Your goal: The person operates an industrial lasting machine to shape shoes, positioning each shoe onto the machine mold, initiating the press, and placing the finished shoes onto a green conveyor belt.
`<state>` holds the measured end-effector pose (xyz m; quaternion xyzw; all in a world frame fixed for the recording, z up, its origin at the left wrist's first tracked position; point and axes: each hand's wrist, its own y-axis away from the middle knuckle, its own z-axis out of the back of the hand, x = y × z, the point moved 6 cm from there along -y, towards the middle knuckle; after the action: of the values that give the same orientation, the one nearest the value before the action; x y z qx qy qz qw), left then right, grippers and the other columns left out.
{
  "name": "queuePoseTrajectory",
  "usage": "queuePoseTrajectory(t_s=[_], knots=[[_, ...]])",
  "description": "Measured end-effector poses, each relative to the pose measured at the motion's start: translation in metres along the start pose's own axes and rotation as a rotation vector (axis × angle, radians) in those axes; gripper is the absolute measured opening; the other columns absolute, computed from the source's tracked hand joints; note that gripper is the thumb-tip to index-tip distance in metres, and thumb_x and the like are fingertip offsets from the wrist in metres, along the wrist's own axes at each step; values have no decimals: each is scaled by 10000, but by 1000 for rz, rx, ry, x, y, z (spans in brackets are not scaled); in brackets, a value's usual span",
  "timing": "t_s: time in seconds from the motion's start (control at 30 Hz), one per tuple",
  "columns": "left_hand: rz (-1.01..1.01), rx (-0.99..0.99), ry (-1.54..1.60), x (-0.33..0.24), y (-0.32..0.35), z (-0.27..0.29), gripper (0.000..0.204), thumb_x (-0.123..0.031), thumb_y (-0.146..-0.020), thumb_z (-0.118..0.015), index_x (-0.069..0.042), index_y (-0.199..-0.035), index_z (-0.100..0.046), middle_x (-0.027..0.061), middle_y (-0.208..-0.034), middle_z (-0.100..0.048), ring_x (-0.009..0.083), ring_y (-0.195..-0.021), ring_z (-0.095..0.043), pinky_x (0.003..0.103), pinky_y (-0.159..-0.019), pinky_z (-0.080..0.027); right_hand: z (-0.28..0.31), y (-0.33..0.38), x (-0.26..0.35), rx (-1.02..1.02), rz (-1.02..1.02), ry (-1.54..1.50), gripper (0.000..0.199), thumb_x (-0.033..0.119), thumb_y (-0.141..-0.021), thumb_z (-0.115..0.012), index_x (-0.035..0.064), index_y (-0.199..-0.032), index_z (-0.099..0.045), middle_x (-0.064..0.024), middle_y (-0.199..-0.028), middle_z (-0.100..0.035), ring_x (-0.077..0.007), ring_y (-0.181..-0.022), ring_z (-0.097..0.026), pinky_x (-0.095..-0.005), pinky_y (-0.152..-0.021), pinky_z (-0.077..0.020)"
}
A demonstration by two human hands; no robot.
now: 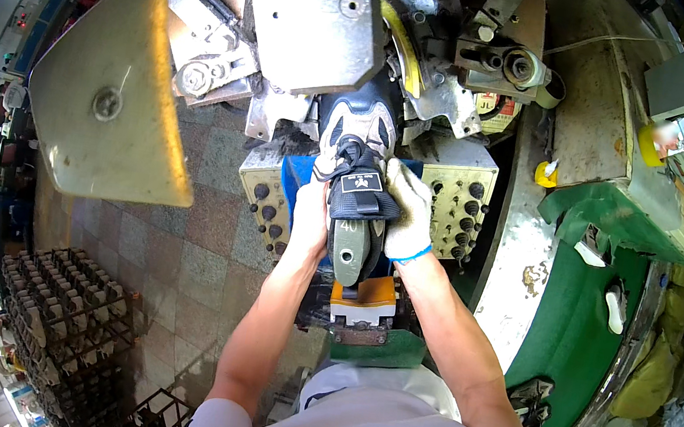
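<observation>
A black, white and grey shoe upper (362, 128) is stretched over a grey shoe last (346, 254), its toe end under a metal plate (311, 19) of a machine. My left hand (315, 209) is closed against the left side of the shoe near its collar. On the other side, my right hand (410, 210), in a whitish glove with a blue cuff, grips the shoe at the ankle opening. The fingertips of both hands are partly hidden by the shoe. Below the heel end of the last sits an orange pad (365, 292) on a white block.
Control boxes with dark knobs (456, 208) flank the shoe. A large pale shield panel (117, 92) hangs at the left. Racks holding many lasts (67, 305) stand at lower left. To the right runs a green-lined trough (579, 311) with several shoes.
</observation>
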<state>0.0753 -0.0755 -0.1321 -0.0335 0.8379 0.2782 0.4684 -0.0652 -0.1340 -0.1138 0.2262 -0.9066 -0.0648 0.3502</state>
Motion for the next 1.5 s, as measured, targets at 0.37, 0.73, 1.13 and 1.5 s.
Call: queuePoseTrajectory(t_s=[0.37,0.73,1.13,1.5], knots=[[-163,-40,-180,1,-8,-3,444,-342,-1085,-434,22,-1087,-688,66,-868,-713,95,-765,-609,300,-687,-492,8,-7,2,-26,73,150,307,277,-1025,-613,-2,-1092,-721,-26,-974,-709,-87,-852,-619,-257,-774,-497],[-423,-39,-209,-1,-4,-23,382,-292,-1081,-446,-1,-1118,-690,37,-1008,-707,85,-850,-600,282,-764,-494,9,-13,15,-69,91,305,314,282,-1037,-596,3,-1010,-737,5,-872,-690,-57,-760,-591,-235,-673,-471],[-319,-169,-749,-43,32,-27,401,-317,-1067,-459,8,-1189,-659,119,-1031,-721,209,-900,-665,357,-801,-521,59,0,20,-77,357,285,599,438,-983,-649,-25,-1357,-582,-119,-1241,-673,-176,-1031,-668,-282,-869,-524],[-363,-435,-941,-53,94,-95,401,-102,-732,-851,9,-1090,-708,53,-952,-725,191,-824,-635,373,-820,-521,394,201,148,-772,47,202,536,428,-999,-557,17,-1342,-543,-199,-1238,-649,-369,-1076,-665,-517,-811,-552]])
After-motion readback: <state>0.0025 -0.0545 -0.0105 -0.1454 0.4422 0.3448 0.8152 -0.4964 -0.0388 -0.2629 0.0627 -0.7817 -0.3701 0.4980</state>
